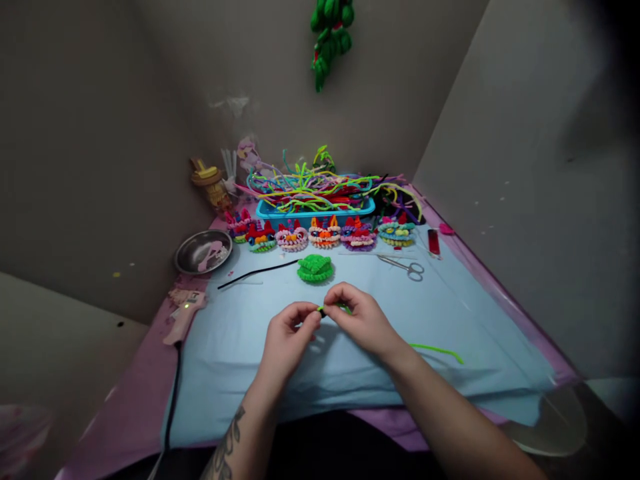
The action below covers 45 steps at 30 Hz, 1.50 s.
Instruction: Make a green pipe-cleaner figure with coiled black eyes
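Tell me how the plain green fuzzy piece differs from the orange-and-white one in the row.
The green piece is one colour; the orange-and-white piece mixes several. The orange-and-white piece has eye-like spots and upright points, while the green piece shows neither. The green piece sits nearer the camera; the orange-and-white piece sits close to the blue tray. Both look fuzzy.

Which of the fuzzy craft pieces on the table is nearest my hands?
The plain green one; the multicoloured ones are farther back, by the blue tray.
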Each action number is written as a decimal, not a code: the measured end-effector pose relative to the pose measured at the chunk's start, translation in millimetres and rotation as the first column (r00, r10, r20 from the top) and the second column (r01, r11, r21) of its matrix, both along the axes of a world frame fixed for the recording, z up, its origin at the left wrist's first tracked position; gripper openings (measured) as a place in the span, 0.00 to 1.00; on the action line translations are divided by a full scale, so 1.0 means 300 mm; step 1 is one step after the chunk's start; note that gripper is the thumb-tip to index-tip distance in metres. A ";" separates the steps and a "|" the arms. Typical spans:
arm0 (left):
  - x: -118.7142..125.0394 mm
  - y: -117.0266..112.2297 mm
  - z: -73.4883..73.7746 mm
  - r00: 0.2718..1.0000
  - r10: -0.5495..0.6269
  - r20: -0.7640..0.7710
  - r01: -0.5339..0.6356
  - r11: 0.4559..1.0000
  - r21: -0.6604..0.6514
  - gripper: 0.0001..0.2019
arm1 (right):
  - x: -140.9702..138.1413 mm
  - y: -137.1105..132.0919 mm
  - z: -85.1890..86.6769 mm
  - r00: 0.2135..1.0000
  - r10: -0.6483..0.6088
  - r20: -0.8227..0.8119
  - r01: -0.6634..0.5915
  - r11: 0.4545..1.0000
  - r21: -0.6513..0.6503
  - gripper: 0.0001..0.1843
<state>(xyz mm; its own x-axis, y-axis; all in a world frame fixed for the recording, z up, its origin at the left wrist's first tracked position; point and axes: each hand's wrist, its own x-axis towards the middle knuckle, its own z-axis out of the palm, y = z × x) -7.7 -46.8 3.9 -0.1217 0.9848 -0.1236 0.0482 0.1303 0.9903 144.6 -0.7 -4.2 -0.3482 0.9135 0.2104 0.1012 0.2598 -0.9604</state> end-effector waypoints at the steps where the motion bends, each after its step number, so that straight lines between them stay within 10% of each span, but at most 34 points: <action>1: -0.002 0.001 -0.004 1.000 0.005 0.002 -0.005 1.000 0.000 0.13 | 0.002 0.001 0.001 1.000 -0.003 -0.009 0.003 1.000 -0.003 0.01; 6: 0.001 -0.001 -0.017 0.999 -0.016 0.029 0.013 0.997 0.079 0.12 | 0.008 0.004 0.024 0.972 0.050 -0.231 -0.069 0.995 -0.078 0.09; 12: 0.050 -0.013 0.020 0.982 -0.175 0.076 0.146 0.945 0.292 0.16 | -0.036 -0.010 0.115 0.731 0.107 -0.674 -0.221 0.971 -0.086 0.12; 26: 0.034 0.013 -0.005 0.949 0.023 -0.314 0.059 0.966 0.250 0.13 | -0.167 -0.011 0.085 0.691 -0.106 -0.715 -0.111 0.962 -0.250 0.09; 30: -0.088 -0.029 0.052 0.755 0.166 -0.635 0.151 0.897 0.415 0.10 | -0.059 0.059 0.105 0.578 -0.208 -0.789 0.062 0.975 -0.212 0.12; 35: -0.267 -0.131 0.258 0.183 0.849 -0.495 0.031 0.498 0.867 0.08 | 0.084 0.107 0.070 0.534 -0.347 -0.771 0.184 0.938 -0.294 0.13; 37: -0.272 -0.133 0.285 0.144 0.869 -0.473 0.130 0.458 0.880 0.10 | 0.083 0.093 0.029 0.594 -0.364 -0.717 0.170 0.928 -0.331 0.12; 42: -0.177 -0.046 0.088 0.394 0.338 -0.855 0.232 0.863 0.448 0.07 | 0.025 0.021 -0.045 0.783 -0.304 -0.543 0.109 0.926 -0.360 0.09; 45: -0.138 -0.029 -0.042 0.570 0.187 -0.800 0.123 0.943 0.308 0.08 | 0.017 -0.012 -0.055 0.908 -0.191 -0.371 0.083 0.954 -0.288 0.06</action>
<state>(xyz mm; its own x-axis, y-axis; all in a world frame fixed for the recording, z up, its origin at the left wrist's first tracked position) -49.1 -55.4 -8.6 -0.0485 0.9401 0.3374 0.8477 -0.1400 0.5117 149.7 -4.3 -20.7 -0.1541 0.9867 0.0521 -0.2797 0.0070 -0.9601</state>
